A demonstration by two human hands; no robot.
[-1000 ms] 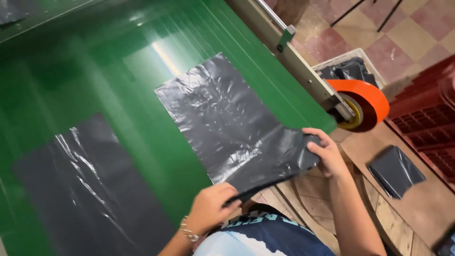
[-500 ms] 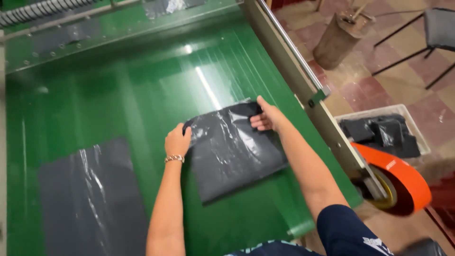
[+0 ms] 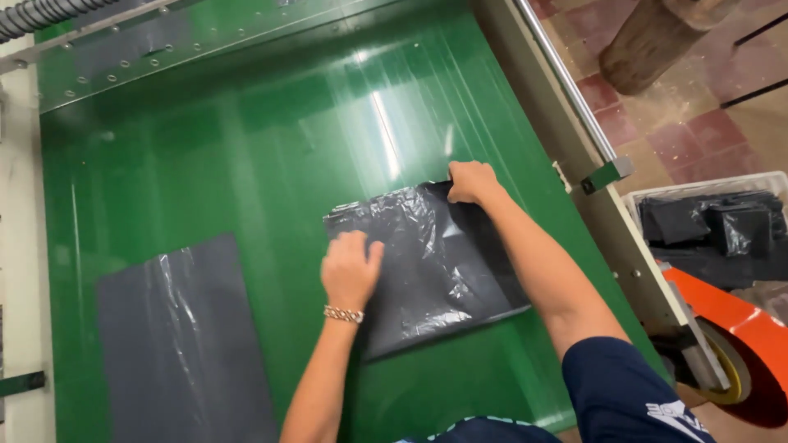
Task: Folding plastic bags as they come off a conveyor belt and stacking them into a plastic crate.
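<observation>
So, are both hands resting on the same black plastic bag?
Yes, the left hand presses flat on the black plastic bag and the right hand holds its far corner, on the green belt.

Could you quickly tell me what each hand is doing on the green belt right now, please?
Left hand: open, pressing flat on the dark plastic bag.
Right hand: closed, pinching the bag's far edge.

Black plastic bag (image 3: 435, 262) lay flat, wrinkled and glossy, mid-belt toward right side, far edge slightly lifted
</observation>
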